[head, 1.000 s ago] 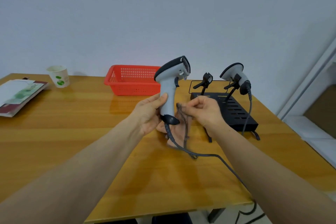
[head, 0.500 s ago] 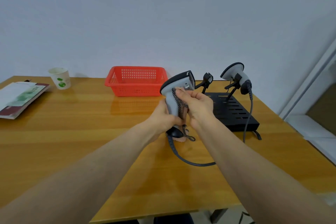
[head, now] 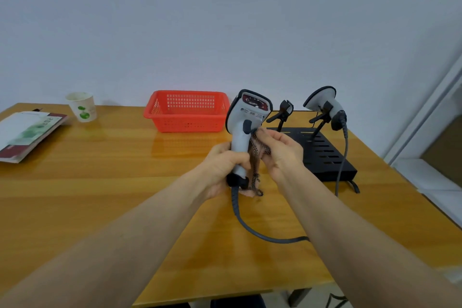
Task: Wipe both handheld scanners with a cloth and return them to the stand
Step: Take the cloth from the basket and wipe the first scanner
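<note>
Left hand (head: 225, 165) grips the scanner (head: 246, 114) handle — right hand (head: 282, 150) pinches the cloth (head: 256, 149) against it.

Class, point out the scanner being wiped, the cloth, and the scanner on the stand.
held scanner (head: 240, 140): head view, on its pale handle.
cloth (head: 254, 178): head view, on its hanging lower part.
docked scanner (head: 321, 99): head view, on its pale head.

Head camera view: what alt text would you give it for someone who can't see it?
Someone holds a grey handheld scanner upright over a wooden table, pressing a patterned cloth against its handle. A second scanner sits on the black stand to the right; a red basket stands behind.
</note>
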A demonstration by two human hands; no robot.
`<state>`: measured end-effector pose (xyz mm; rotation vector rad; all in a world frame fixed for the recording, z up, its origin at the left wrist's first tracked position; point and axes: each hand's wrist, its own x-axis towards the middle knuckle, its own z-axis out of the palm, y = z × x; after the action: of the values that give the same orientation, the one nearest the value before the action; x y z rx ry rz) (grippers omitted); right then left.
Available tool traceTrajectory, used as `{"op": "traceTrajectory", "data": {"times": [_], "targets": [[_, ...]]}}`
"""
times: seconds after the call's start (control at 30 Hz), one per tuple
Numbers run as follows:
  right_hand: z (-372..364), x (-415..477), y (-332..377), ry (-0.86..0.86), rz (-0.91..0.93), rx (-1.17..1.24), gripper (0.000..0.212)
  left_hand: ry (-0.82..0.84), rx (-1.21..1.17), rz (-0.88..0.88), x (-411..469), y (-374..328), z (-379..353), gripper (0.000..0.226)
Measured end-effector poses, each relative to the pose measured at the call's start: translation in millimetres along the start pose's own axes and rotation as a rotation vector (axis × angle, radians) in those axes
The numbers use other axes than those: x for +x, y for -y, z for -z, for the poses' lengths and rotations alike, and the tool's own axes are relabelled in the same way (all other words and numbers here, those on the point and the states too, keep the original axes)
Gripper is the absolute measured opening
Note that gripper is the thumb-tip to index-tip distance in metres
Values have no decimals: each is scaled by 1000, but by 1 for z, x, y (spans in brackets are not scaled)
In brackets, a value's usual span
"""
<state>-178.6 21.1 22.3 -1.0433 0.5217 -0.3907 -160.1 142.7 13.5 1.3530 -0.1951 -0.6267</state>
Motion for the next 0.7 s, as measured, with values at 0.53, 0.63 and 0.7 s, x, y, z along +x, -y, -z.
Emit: {"op": "traceTrajectory", "data": {"times": [0.53, 0.63, 0.7], "targets": [[-14, -12, 4, 151, 334, -541, 11, -30, -23, 56, 0, 1, 6, 18], [-15, -13, 2, 161, 305, -414, 3, 14, -29, 61, -3, 0, 1, 22], [-14, -19, -1, 237, 304, -461, 3, 22, -32, 55, 0, 1, 4, 23]]}}
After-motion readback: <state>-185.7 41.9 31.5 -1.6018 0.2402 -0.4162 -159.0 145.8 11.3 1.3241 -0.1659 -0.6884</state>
